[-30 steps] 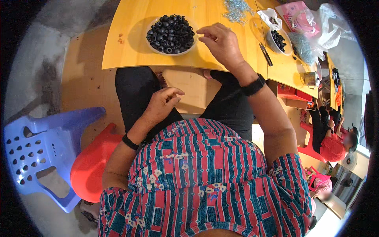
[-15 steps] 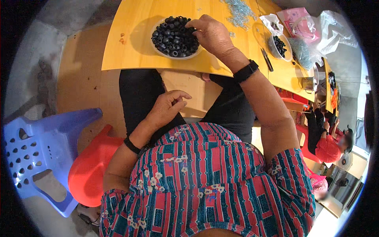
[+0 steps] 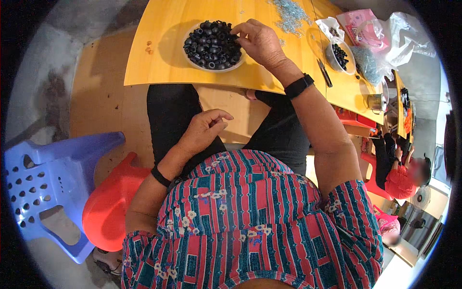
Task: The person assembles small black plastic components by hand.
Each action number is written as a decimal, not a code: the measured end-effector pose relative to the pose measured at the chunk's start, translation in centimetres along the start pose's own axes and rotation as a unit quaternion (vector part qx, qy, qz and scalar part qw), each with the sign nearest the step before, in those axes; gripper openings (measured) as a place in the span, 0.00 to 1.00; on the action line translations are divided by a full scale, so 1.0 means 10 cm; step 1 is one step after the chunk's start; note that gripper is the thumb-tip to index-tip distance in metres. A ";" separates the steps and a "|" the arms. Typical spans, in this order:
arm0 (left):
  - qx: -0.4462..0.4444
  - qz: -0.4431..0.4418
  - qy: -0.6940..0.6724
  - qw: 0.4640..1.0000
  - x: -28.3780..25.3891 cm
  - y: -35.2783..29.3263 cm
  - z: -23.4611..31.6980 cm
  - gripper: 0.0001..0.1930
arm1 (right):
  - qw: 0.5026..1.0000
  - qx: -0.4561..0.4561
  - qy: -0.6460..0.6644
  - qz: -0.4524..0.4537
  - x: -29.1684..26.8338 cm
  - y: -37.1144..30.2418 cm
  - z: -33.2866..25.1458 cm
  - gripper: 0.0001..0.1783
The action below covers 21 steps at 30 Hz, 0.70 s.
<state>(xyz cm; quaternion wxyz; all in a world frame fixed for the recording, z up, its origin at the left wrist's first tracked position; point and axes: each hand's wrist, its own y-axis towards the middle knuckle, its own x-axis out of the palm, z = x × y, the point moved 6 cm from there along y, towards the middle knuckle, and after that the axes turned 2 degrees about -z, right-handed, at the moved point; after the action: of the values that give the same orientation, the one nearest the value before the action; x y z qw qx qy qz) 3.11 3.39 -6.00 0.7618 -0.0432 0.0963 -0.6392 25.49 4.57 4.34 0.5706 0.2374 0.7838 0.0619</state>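
A round, pale plastic bowl (image 3: 225, 69) near the table's front edge is heaped with small black parts (image 3: 211, 44), many of them ring-shaped or rounded with a hole. My right hand (image 3: 260, 42) reaches over the bowl's right rim. Its thumb and forefinger pinch together at the edge of the heap, and whatever is between them is too small and dark to make out. Over my lap, below the table edge, my left hand (image 3: 203, 129) hovers with curved fingers, the thumb apart from the forefinger. Nothing shows in it.
Small clear pieces (image 3: 291, 17) lie scattered on the yellow table (image 3: 163, 67). Right of my arm are a cutter knife (image 3: 325, 73), a second bowl (image 3: 331, 59) of black parts, plastic bags (image 3: 409, 41) and a metal mug (image 3: 376, 102). Blue (image 3: 62, 168) and red (image 3: 110, 212) stools stand left; another person (image 3: 400, 180) sits right.
My right hand has shifted slightly right, toward the bowl's rim. The top of the black heap looks a little rearranged. My left hand stays in place.
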 end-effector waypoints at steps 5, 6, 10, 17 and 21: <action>-0.002 0.019 -0.068 0.997 -0.05 -0.01 0.11 0.09 | 0.987 0.095 0.130 0.025 -0.09 -0.16 0.01 0.09; 0.007 0.019 -0.075 0.997 -0.07 0.01 0.12 0.10 | 0.955 0.141 0.260 0.019 -0.05 -0.22 0.02 0.08; 0.066 0.002 -0.143 0.987 -0.15 0.14 0.32 0.12 | 0.851 0.221 0.477 0.002 -0.22 -0.49 -0.29 0.07; 0.024 -0.010 -0.430 0.902 -0.02 0.38 0.59 0.18 | 0.791 0.235 0.563 -0.049 -0.19 -0.97 -0.43 0.09; -0.022 -0.033 -0.467 0.883 0.06 0.41 0.42 0.13 | 0.842 0.206 0.496 -0.049 -0.10 -1.19 -0.49 0.10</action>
<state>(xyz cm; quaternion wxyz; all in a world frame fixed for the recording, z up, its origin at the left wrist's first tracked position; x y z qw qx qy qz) 8.02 3.30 -2.77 0.6955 -0.3568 -0.2582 -0.5678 17.62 -5.45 2.48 0.0461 0.2483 0.9674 -0.0202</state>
